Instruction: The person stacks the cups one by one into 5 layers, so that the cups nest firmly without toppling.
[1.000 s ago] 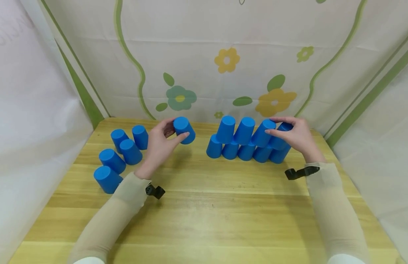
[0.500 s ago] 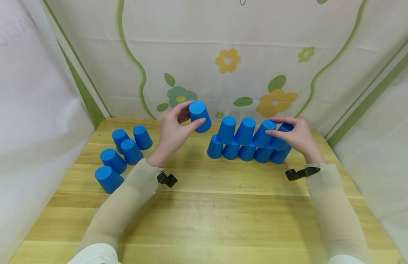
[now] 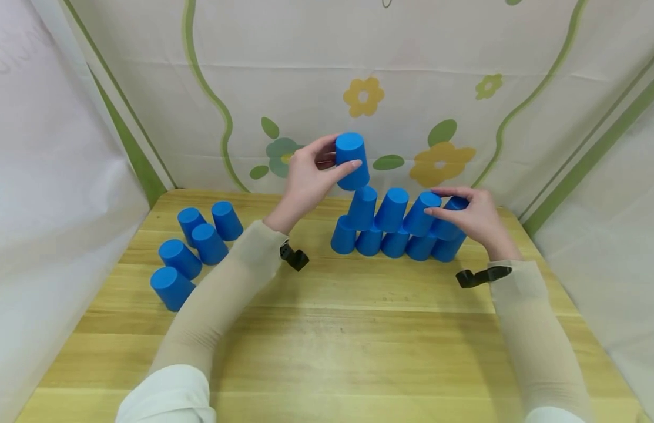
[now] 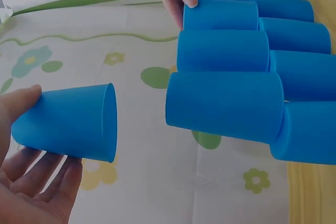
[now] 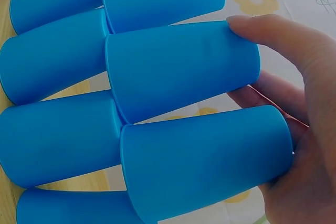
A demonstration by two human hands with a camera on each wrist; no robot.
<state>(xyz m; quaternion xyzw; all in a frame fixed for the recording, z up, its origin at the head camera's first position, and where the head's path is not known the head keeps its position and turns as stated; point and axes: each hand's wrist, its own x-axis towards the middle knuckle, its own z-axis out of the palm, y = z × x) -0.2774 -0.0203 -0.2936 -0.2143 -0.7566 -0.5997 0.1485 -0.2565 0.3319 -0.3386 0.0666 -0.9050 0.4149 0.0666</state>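
Note:
My left hand (image 3: 313, 173) holds a blue cup (image 3: 352, 161) mouth-down between thumb and fingers, in the air above the left end of the stack. In the left wrist view the held cup (image 4: 68, 121) is apart from the stacked cups. On the table (image 3: 337, 352) stand two rows of upside-down blue cups, the upper row resting on the lower row (image 3: 369, 242). My right hand (image 3: 472, 217) is at the right end of the upper row. Its thumb and fingers grip an upper-row cup (image 5: 184, 69) near its base, with the end cup (image 5: 210, 161) against the palm side.
Several more upside-down blue cups (image 3: 209, 244) stand in a loose group on the left of the table. Behind the table hangs a white curtain (image 3: 305, 47) with printed flowers. White cloth (image 3: 612, 235) also hangs along both sides.
My left hand has carried its cup rightward and upward, from beside the stack to above its left end. The right hand and the stacked cups have stayed in place.

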